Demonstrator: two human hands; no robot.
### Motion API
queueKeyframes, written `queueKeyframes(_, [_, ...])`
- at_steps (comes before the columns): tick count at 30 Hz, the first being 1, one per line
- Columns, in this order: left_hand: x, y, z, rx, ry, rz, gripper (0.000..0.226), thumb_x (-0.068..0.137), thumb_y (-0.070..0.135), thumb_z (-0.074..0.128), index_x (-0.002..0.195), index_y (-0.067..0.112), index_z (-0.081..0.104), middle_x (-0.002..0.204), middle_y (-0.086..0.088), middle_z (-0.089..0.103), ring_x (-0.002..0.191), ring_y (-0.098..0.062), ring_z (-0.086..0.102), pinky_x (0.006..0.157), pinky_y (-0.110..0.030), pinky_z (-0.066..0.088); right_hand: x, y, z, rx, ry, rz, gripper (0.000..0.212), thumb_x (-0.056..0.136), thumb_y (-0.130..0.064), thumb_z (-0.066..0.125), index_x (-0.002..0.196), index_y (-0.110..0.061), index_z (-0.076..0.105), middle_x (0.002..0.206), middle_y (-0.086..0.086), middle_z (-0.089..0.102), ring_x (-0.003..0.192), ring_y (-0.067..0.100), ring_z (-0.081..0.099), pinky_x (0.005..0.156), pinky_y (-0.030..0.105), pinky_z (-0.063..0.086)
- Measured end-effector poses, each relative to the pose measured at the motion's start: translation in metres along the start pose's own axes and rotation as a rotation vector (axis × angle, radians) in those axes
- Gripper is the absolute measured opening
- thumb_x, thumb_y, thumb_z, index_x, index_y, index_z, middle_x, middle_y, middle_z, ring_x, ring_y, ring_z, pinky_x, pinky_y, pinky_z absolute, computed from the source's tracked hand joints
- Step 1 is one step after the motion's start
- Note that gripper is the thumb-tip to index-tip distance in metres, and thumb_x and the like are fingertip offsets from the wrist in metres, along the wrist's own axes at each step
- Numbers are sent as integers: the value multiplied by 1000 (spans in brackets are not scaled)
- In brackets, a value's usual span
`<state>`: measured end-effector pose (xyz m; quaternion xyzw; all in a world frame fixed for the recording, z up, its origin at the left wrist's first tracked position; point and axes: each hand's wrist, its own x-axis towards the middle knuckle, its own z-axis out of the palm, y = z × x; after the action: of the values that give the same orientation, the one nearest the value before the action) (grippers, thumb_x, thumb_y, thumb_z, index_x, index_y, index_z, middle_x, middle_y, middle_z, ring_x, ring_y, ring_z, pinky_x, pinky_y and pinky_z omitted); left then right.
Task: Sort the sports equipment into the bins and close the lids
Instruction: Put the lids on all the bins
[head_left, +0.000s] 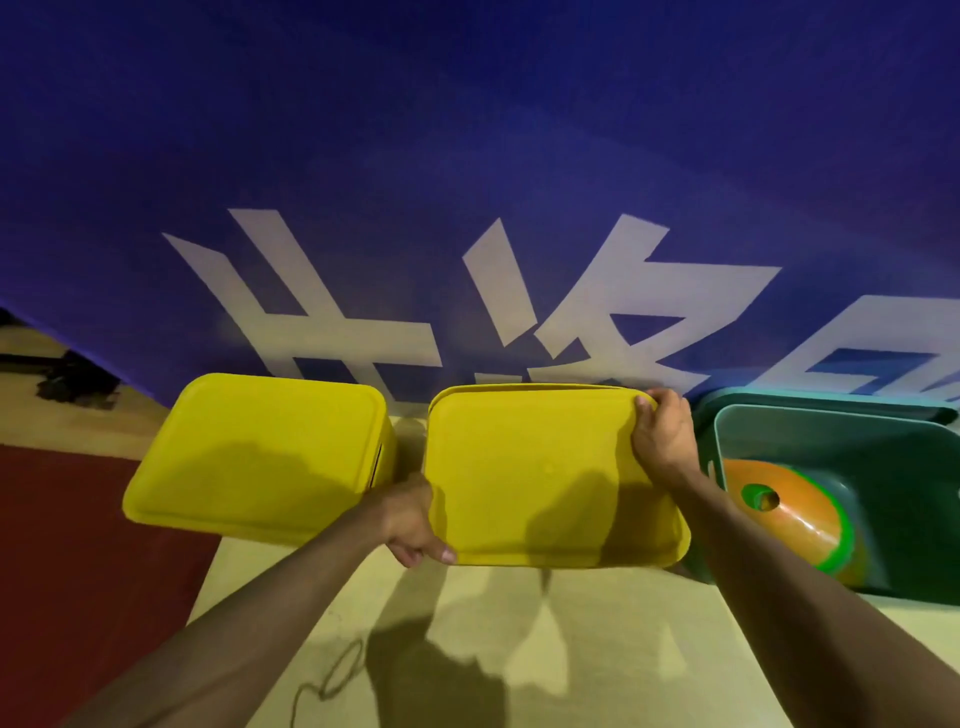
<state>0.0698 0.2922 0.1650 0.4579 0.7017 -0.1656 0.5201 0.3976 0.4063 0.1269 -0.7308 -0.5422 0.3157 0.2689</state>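
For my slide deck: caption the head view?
Both hands hold middle yellow lid; green bin open.

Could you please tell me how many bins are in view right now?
3: a lidded yellow bin on the left, a middle yellow bin with both hands on its lid, and an open green bin on the right.

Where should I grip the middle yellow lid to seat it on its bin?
Grip the middle lid by its thin rim at opposite corners, coming in from the sides. The left hand pinches the near left corner and the right hand the far right. The top is broad, flat and smooth, with no handle showing, so the edges are probably the only purchase.
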Motion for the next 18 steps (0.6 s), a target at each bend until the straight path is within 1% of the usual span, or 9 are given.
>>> queueKeyframes(1, [0, -2, -2, 27, 46, 12, 81, 69, 30, 94, 121, 11, 36, 82, -10, 67, 69, -23, 67, 61, -37, 58, 1, -3, -1, 34, -17, 6, 37, 108, -36, 42, 132, -10, 52, 127, 12, 56, 110, 23, 54, 98, 43, 47])
queueKeyframes(3, [-3, -7, -4, 170, 187, 49, 88, 63, 44, 95, 124, 11, 40, 96, -7, 70, 79, -21, 73, 75, -39, 64, 2, -9, -3, 97, -65, 5, 34, 109, -36, 41, 132, -12, 50, 121, 8, 60, 108, 22, 55, 95, 42, 48])
queueKeyframes(5, [-8, -11, -4, 217, 276, 74, 95, 61, 50, 95, 129, 12, 40, 103, -5, 69, 83, -19, 74, 78, -41, 63, 4, -14, -4, 128, -84, -5, 34, 109, -35, 41, 132, -12, 50, 119, 5, 60, 109, 21, 56, 95, 40, 47])
queueKeyframes(8, [-10, -15, 1, 177, 283, 113, 95, 65, 49, 93, 133, 12, 38, 105, -4, 68, 79, -17, 75, 74, -38, 63, 5, -15, -5, 133, -98, -22, 33, 108, -36, 42, 130, -13, 51, 118, 6, 61, 109, 23, 57, 96, 42, 48])
queueKeyframes(10, [-12, -16, 4, 189, 264, 115, 96, 69, 50, 90, 137, 13, 33, 112, -4, 66, 81, -15, 75, 76, -36, 63, 3, -13, -9, 117, -131, -22, 33, 108, -38, 41, 129, -15, 50, 117, 5, 61, 108, 23, 58, 93, 42, 49])
queueKeyframes(12, [-15, -18, 7, 198, 278, 136, 98, 71, 52, 87, 140, 14, 29, 125, -5, 61, 94, -18, 72, 82, -37, 60, -2, -8, -14, 107, -153, -26, 32, 108, -40, 40, 128, -16, 49, 115, 5, 60, 107, 22, 57, 88, 39, 46])
queueKeyframes(14, [-18, -20, 13, 223, 318, 163, 102, 70, 56, 86, 142, 15, 27, 138, -5, 53, 117, -24, 62, 92, -40, 54, -9, -2, -20, 91, -150, -32, 33, 109, -41, 38, 128, -16, 48, 113, 5, 58, 105, 22, 56, 86, 37, 43])
queueKeyframes(15, [-20, -19, 18, 237, 330, 168, 104, 69, 56, 86, 143, 15, 26, 140, -5, 52, 123, -26, 57, 95, -39, 51, -12, 1, -23, 81, -148, -33, 35, 108, -43, 37, 129, -16, 47, 114, 5, 57, 104, 23, 56, 86, 37, 42])
queueKeyframes(18, [-22, -17, 36, 207, 394, 165, 100, 68, 53, 88, 138, 14, 27, 137, -6, 55, 123, -27, 57, 91, -36, 48, -22, 9, -27, 66, -162, -29, 40, 109, -46, 32, 133, -16, 43, 117, 4, 55, 106, 22, 54, 88, 40, 43])
